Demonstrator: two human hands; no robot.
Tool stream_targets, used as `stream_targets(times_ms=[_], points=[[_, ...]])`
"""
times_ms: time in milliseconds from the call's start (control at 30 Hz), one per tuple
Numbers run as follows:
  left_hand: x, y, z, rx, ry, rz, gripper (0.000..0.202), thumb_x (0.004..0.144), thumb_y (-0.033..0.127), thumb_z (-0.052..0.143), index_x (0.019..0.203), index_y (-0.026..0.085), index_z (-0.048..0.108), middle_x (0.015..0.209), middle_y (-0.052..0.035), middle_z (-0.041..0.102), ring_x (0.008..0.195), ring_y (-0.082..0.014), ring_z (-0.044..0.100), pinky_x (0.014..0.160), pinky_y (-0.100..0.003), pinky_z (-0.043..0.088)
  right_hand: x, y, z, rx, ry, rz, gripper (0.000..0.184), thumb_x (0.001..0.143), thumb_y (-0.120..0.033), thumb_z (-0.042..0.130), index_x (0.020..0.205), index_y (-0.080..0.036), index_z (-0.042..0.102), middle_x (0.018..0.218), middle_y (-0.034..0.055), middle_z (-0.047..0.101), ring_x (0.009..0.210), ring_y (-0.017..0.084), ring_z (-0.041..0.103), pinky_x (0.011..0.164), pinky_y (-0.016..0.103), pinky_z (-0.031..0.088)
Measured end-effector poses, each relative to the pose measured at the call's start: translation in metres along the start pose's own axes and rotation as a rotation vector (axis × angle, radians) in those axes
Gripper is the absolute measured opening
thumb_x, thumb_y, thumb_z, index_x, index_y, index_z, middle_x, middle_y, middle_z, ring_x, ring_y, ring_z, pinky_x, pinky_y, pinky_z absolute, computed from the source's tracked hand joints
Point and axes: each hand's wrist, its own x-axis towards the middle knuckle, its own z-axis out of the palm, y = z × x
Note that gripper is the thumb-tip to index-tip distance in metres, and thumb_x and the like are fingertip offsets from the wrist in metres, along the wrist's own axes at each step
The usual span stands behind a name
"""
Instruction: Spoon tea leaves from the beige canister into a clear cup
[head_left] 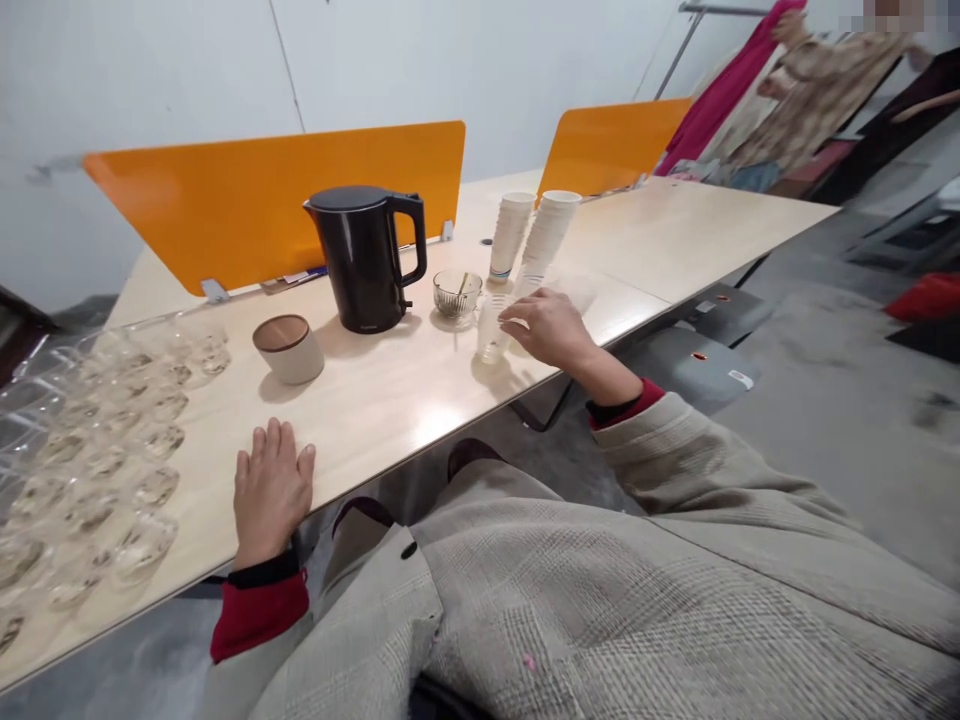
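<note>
My right hand (550, 326) is closed around a clear plastic cup (490, 335) that stands upright on the light wooden table (390, 400), near its front edge. My left hand (270, 490) lies flat on the table with fingers apart, holding nothing. Behind the cup sits a small ribbed glass bowl (457, 293) with a utensil in it. A black electric kettle (367, 256) stands left of the bowl. Two tilted stacks of white paper cups (534, 234) rise behind my right hand.
A beige jar with a brown lid (289, 348) stands left of the kettle. Several clear glass cups (112, 450) fill the table's left end. Orange dividers (255, 200) run along the back. Clothes hang on a rack (780, 90) at the far right.
</note>
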Motion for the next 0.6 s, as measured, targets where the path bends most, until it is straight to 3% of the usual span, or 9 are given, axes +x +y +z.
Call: stream_targets(times_ms=[200, 400, 600], points=[[0.000, -0.002, 0.000, 0.022, 0.006, 0.017, 0.071, 0.109, 0.041, 0.022, 0.160, -0.001, 0.050, 0.174, -0.0249, 0.042, 0.164, -0.0426, 0.039, 0.133, -0.065, 0.031, 0.001, -0.008, 0.003, 0.016, 0.024, 0.038, 0.022, 0.099, -0.019, 0.066, 0.095, -0.017, 0.087, 0.098, 0.0122, 0.085, 0.104, 0.031, 0.071, 0.099, 0.045, 0.049], [0.001, -0.001, -0.002, 0.028, -0.013, 0.013, 0.072, 0.110, 0.041, 0.021, 0.160, -0.003, 0.049, 0.175, -0.0252, 0.041, 0.164, -0.0434, 0.038, 0.133, -0.065, 0.031, 0.002, -0.002, 0.004, 0.083, 0.078, 0.080, 0.014, 0.095, -0.020, 0.074, 0.093, -0.021, 0.088, 0.094, 0.0102, 0.083, 0.101, 0.030, 0.070, 0.096, 0.046, 0.050], [0.001, -0.001, -0.001, 0.022, -0.009, 0.015, 0.072, 0.110, 0.041, 0.022, 0.161, -0.001, 0.049, 0.175, -0.0247, 0.041, 0.165, -0.0416, 0.036, 0.134, -0.064, 0.030, 0.003, 0.002, -0.002, 0.148, 0.155, 0.088, 0.023, 0.098, -0.020, 0.064, 0.096, -0.019, 0.087, 0.095, 0.0109, 0.083, 0.100, 0.029, 0.071, 0.091, 0.043, 0.052]])
